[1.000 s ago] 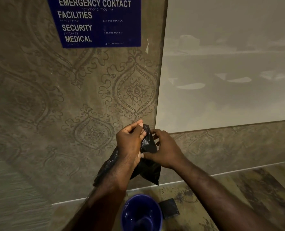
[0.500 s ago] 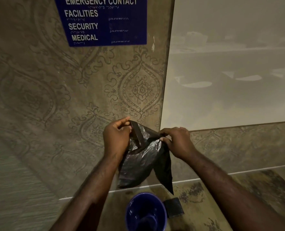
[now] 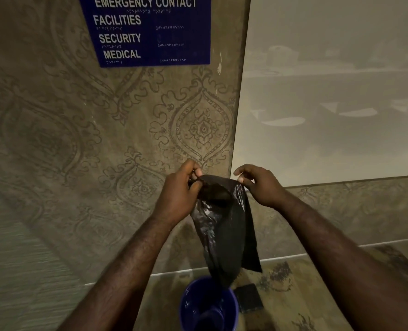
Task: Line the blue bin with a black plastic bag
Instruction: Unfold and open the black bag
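A black plastic bag [image 3: 224, 232] hangs in front of me, its mouth pulled partly apart at the top. My left hand [image 3: 178, 194] pinches the left edge of that mouth. The right edge is pinched by my right hand [image 3: 260, 185]. Below, on the floor by the wall, stands the round blue bin [image 3: 231, 306], empty and unlined. The bag's lower tip dangles just above the bin's back rim.
A patterned wall with a blue emergency-contact sign [image 3: 148, 29] faces me. A pale glossy panel [image 3: 336, 91] fills the right. A small dark flat square object [image 3: 249, 298] lies on the floor beside the bin's right side.
The hands have drawn apart, and the bunched bag has unfolded, hanging longer with its mouth opening. Its tip now reaches down to the bin.
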The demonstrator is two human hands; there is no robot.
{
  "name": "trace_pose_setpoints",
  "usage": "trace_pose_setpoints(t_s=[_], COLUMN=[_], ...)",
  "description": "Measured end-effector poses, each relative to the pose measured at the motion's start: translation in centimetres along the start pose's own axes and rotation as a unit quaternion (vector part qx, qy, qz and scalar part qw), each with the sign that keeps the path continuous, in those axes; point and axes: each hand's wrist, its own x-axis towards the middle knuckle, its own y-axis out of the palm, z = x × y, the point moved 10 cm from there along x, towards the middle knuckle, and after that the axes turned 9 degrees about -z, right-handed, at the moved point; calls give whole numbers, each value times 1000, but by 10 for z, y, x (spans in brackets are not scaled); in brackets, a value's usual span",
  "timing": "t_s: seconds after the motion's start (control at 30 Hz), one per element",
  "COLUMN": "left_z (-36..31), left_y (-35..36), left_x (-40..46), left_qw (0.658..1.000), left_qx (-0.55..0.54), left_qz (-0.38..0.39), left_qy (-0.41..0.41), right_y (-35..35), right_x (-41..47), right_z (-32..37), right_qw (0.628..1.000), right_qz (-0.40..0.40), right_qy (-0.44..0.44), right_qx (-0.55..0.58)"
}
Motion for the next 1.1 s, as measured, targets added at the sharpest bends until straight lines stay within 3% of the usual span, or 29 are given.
trace_pose_setpoints(t_s=[0.1,0.17,0.3,0.5,0.6,0.7,0.83,0.93,1.03,1.1], left_z=[0,2,3,19,32,43,45,30,35,35], left_y=[4,7,8,1,2,6,11,16,26,30], left_x=[3,6,7,6,2,-5,-14,-22,-25,-26], left_qw=[999,999,998,998,997,986,988,976,966,964], left_qx=[-2,5,19,41,73,160,113,111,128,136], left_qz=[-36,-46,-60,-54,-8,38,102,150,181,180], left_qy=[-17,-21,-12,-13,-4,36,20,111,132,139], right_y=[-19,-20,8,12,8,4,14,23,23,24], right_x=[-18,-42,-75,-64,-55,-47,-43,-37,-36,-39], right_z=[13,26,47,22,12,26,41,25,19,20], right_qw=[986,968,986,988,990,993,976,959,958,944], right_qz=[-148,-183,-107,-114,-112,-100,-10,46,68,60], right_qy=[46,92,112,100,80,-3,-129,-124,-100,-129], right_qx=[69,146,63,-1,-13,-60,-178,-252,-260,-296])
